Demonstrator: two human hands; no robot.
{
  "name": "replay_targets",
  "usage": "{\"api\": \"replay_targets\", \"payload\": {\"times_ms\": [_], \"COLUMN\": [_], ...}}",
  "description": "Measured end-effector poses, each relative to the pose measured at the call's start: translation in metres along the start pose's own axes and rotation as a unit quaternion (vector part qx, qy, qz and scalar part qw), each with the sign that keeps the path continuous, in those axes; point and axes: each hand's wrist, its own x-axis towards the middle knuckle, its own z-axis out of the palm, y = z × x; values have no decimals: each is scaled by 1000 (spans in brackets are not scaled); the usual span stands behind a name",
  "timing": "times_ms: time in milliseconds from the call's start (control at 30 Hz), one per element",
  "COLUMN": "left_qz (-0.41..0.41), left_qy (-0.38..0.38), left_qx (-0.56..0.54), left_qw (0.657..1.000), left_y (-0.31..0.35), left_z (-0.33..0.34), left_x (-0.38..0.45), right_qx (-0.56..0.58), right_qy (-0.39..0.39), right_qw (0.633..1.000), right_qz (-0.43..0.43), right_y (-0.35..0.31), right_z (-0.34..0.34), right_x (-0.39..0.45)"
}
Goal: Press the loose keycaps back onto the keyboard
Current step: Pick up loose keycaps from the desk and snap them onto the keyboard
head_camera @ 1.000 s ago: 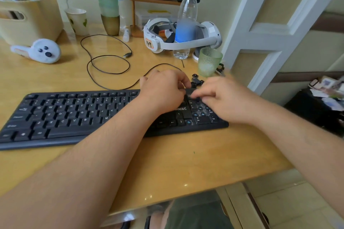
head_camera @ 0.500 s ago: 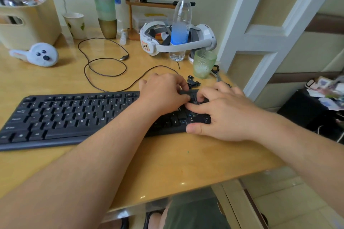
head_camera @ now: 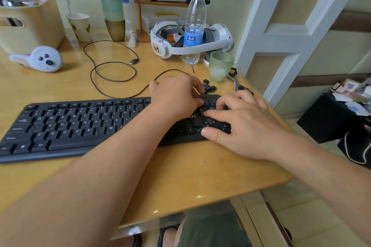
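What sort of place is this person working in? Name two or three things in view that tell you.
Probably a desk in a home room rather than a workshop. A computer keyboard lies on a wooden desk, with a water bottle, a paper cup and a panelled door beside it.

The black keyboard [head_camera: 76, 124] carries white letters on its keys: Q, W, E, R, T, Y in one row, S, D, F, G, H, J, K, L below, then Z, X, C, V, B, M. Its function row and number row are too small to read. A partly hidden logo ending in "EV" shows between the two hands. The white headset [head_camera: 218, 40] bears an orange sticker [head_camera: 156, 48] handwritten "149". The water bottle [head_camera: 195, 24] has a blue label [head_camera: 192, 40] with white characters, too blurred to read.
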Motion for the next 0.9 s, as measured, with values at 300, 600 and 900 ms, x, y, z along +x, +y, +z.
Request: {"api": "replay_targets", "payload": {"times_ms": [300, 600, 900], "left_qz": [-20, -7, -4], "left_qy": [-26, -23, -9], "left_qx": [-41, -27, -4], "left_qw": [999, 999, 1000], "left_y": [-4, -1, -3], "left_z": [-5, -5, -3], "left_x": [-2, -3, -5], "right_qx": [10, -32, -90], "right_qy": [-16, 2, -49], "right_qw": [1000, 996, 982], "right_qz": [-5, -83, -156], "right_y": [-6, 8, 3], "right_z": [-2, -19, -38], "right_x": [2, 50, 78]}}
